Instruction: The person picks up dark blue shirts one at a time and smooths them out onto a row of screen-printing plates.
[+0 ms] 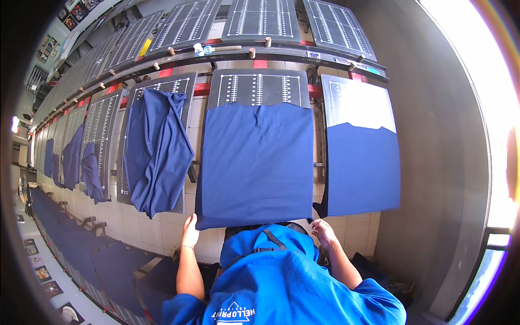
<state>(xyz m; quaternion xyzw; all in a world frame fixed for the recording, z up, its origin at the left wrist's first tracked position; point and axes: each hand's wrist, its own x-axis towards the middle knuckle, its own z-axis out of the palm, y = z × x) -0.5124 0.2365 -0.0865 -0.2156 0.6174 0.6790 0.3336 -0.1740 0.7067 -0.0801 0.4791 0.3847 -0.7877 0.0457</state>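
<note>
A navy blue shirt (257,162) lies spread over the middle dark printing board (260,86), whose ruled white markings show above the cloth. The shirt's lower edge hangs close to my body. At its lower left corner is my left hand (189,232), thumb up along the edge and fingers partly hidden at the cloth. My right hand (324,233) is at the lower right corner, its fingers curled in a pinch at the fabric tip. The exact grip of both hands is small in view.
To the right, another navy shirt (362,170) lies smooth on a board (357,103). A crumpled navy shirt (157,151) drapes over the left board (184,85). Beyond runs a dark rail (227,56) with pegs and more boards. A grey wall (433,162) stands at right.
</note>
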